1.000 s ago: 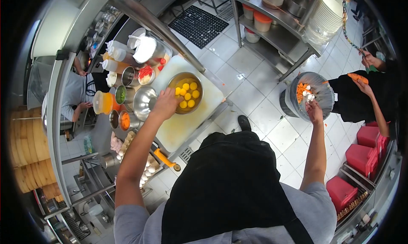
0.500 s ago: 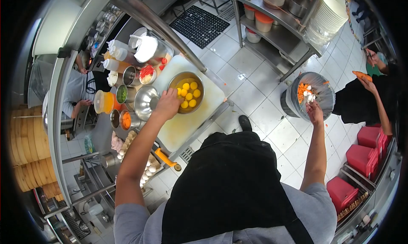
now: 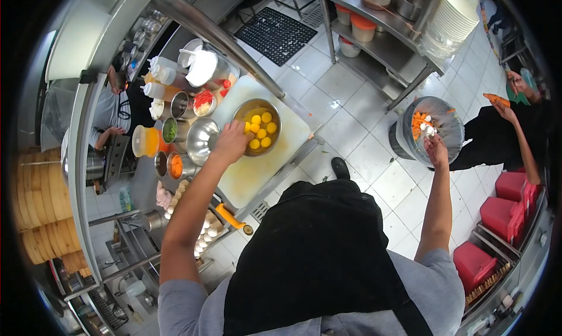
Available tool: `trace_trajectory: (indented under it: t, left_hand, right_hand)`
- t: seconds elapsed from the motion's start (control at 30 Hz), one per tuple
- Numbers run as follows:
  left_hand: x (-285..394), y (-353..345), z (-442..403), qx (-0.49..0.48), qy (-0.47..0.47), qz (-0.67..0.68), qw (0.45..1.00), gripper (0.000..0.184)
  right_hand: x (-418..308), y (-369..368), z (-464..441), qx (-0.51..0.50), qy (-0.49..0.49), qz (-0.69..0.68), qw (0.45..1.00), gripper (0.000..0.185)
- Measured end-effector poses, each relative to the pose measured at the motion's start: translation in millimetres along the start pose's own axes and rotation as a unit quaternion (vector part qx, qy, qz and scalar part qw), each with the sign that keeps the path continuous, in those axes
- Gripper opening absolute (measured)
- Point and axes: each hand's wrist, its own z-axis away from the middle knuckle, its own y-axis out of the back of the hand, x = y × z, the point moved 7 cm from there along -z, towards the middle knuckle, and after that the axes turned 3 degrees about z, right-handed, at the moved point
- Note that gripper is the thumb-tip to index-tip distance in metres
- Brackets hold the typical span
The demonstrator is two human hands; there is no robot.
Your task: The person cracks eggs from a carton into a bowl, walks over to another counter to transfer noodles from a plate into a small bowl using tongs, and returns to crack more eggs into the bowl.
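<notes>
My left hand point(image 3: 233, 143) curls its fingers over the near-left rim of a metal bowl point(image 3: 275, 147) holding several raw egg yolks in clear egg white. Under the bowl lies a white cutting board point(image 3: 243, 187), wet and yellow-stained. Stretched out to the right, my right hand point(image 3: 437, 151) is over a lined trash bin point(image 3: 452, 138), fingers drawn together at white eggshells point(image 3: 431, 129). Which shells are pinched and which lie in the bin is hard to separate. Orange peelings point(image 3: 418, 124) lie in the bin. An empty-looking metal bowl point(image 3: 202, 143) stands beside my left wrist.
Left of the board stand squeeze bottles point(image 3: 161, 92), cups of chopped vegetables point(image 3: 170, 130) and a carton of eggs point(image 3: 208, 233). An orange-handled tool point(image 3: 229, 215) lies at the table edge. A co-worker's hand point(image 3: 504, 109) holds a carrot point(image 3: 496, 99) beyond the bin. A metal shelf point(image 3: 374, 58) stands ahead.
My right hand has moved slightly up, closer to the eggshells. My left hand stays at the yolk bowl. The co-worker's carrot has shifted slightly up and left.
</notes>
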Motion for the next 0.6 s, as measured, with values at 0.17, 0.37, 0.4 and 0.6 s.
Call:
trace_trajectory:
  t: [0.17, 0.37, 0.4, 0.6]
  left_hand:
    - [0.7, -2.9, -1.8, 0.003, -0.001, -0.018, 1.000, 0.027]
    - [1.1, -4.2, -2.7, 0.030, -0.010, -0.022, 0.999, 0.028]
    - [-0.2, -4.1, -2.5, 0.030, -0.005, -0.018, 0.999, 0.028]
    - [0.3, -1.2, -3.9, 0.029, 0.003, -0.008, 1.000, 0.030]
  right_hand:
    - [-9.1, -9.4, 2.7, -0.005, 0.012, -0.013, 1.000, 0.027]
    - [-12.1, -5.1, 1.0, 0.019, 0.006, -0.002, 1.000, 0.027]
    - [-13.7, -2.7, 1.2, 0.033, 0.002, 0.007, 0.999, 0.029]
    - [-12.8, 22.4, -15.0, 0.073, -0.011, -0.004, 0.997, 0.031]
